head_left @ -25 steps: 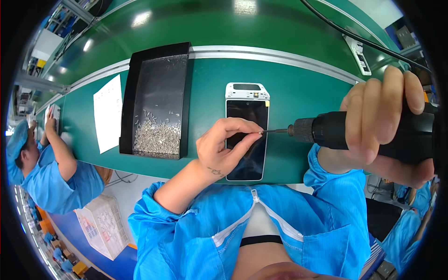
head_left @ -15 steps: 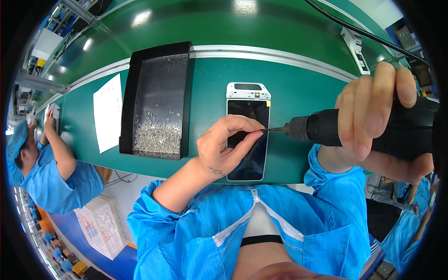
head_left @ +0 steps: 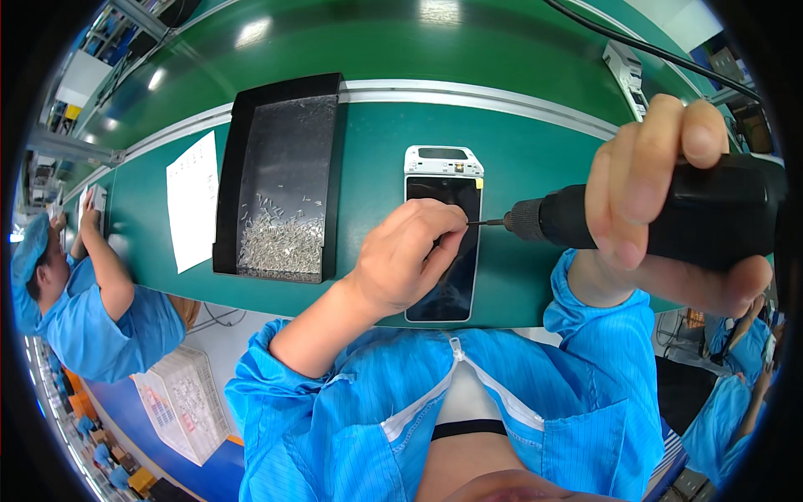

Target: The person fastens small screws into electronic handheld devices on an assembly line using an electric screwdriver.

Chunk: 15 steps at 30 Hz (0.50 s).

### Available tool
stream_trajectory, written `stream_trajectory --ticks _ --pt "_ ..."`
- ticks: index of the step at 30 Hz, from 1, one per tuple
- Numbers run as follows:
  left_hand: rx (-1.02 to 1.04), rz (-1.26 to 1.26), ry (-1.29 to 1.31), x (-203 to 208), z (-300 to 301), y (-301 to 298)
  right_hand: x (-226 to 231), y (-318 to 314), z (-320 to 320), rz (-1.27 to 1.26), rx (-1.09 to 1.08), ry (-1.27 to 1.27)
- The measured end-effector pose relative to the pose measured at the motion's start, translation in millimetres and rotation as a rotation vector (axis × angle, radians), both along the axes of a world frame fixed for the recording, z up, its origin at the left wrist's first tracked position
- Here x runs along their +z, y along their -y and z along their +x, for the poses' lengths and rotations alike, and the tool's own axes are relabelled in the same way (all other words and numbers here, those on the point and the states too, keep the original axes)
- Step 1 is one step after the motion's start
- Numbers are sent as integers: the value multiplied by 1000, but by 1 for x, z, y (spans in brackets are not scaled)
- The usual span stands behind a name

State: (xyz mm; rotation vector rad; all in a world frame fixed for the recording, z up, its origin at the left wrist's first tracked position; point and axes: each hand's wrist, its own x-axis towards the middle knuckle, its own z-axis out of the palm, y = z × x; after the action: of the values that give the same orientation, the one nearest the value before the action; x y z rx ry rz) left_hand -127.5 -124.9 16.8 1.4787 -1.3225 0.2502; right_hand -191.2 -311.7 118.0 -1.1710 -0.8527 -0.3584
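Observation:
My right hand [head_left: 623, 197] is wrapped round a black electric screwdriver [head_left: 703, 213], held level with its thin bit [head_left: 489, 222] pointing left. At the bit's tip, the thumb and fingers of my left hand [head_left: 401, 259] are pinched together; whatever is between them is too small and hidden to make out. Both hands are above a white handheld device [head_left: 442, 305] with a dark screen, lying on the green table. Its upper end has a white head with a small dark window, and a yellow tab sits at the screen's corner. My left hand covers part of the screen.
Left of the device lies a black tray [head_left: 335, 167] with many loose screws [head_left: 280, 245], beside a white paper sheet [head_left: 192, 205]. Another white device [head_left: 626, 75] is at the far right, near a black cable [head_left: 644, 52]. A co-worker [head_left: 92, 293] sits at the left.
The screwdriver and my right hand have shifted slightly left and up. My left fingers have curled closer together at the bit's tip, with the hand a little higher.

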Motion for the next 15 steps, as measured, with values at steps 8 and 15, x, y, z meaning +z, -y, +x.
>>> stream_trajectory --ticks 8,15 --pt "90 2 53 -6 -1 9 -1 -4 5 -39 -40 -21" --pt "136 -38 108 -9 1 13 0 -3 8 -67 -60 39"
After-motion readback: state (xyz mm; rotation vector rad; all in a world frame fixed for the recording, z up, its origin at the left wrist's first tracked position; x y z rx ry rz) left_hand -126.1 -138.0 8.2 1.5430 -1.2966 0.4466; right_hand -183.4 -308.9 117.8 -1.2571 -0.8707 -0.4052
